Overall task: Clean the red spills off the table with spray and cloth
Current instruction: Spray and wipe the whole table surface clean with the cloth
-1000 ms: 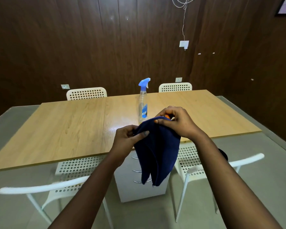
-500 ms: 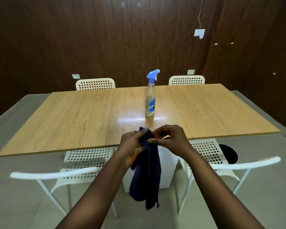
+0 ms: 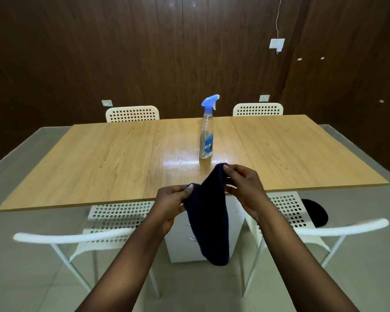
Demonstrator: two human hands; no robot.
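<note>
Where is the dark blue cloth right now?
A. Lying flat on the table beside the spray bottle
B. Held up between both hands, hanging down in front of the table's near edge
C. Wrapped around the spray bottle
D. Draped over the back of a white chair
B: the left hand and the right hand each pinch the top of the dark blue cloth, which hangs down, while the spray bottle stands alone on the table.

Dark brown wood-panel walls (image 3: pixel 144 52) enclose the room; the floor (image 3: pixel 20 278) is pale grey tile. Four white perforated chairs stand at the table: two at the far side (image 3: pixel 132 113) (image 3: pixel 257 109), two at the near side (image 3: pixel 108 224) (image 3: pixel 302 219). A white drawer cabinet (image 3: pixel 180 242) stands beneath. Wall sockets (image 3: pixel 107 102) (image 3: pixel 264 98) sit low; a white switch box (image 3: pixel 277 44) hangs from a cable.
</note>
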